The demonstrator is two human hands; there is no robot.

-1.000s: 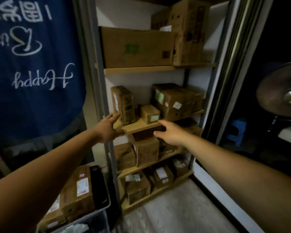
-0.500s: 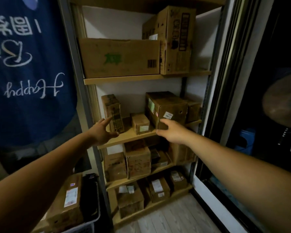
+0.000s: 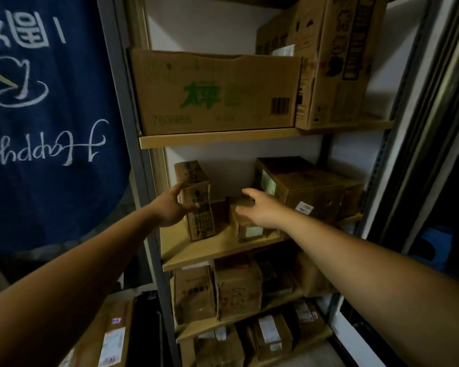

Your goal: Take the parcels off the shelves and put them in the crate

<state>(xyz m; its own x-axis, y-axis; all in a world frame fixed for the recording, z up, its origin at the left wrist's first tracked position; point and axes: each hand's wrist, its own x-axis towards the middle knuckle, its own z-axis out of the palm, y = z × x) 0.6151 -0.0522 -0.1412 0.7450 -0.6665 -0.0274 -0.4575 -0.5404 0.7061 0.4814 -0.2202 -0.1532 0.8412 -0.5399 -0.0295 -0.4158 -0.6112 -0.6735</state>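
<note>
A tall, narrow cardboard parcel (image 3: 199,207) stands upright on the middle shelf (image 3: 217,250). My left hand (image 3: 170,209) is spread against its left side, with the thumb across its front. Just to the right a small brown parcel (image 3: 247,226) with a white label lies flat. My right hand (image 3: 263,207) hovers over its top with the fingers apart. Neither parcel is lifted. The dark crate (image 3: 146,329) sits at the bottom left, and a labelled parcel (image 3: 112,340) lies in it.
A bigger box (image 3: 297,189) fills the right of the middle shelf. Two large cartons (image 3: 215,91) sit on the shelf above. Several parcels (image 3: 236,290) crowd the two lower shelves. A blue cloth with white lettering (image 3: 45,123) hangs at the left, behind a grey metal upright (image 3: 133,144).
Both hands have risen from the shelf's front edge and reached in: the left onto the tall parcel, the right over the small one. The view has moved closer to the shelves.
</note>
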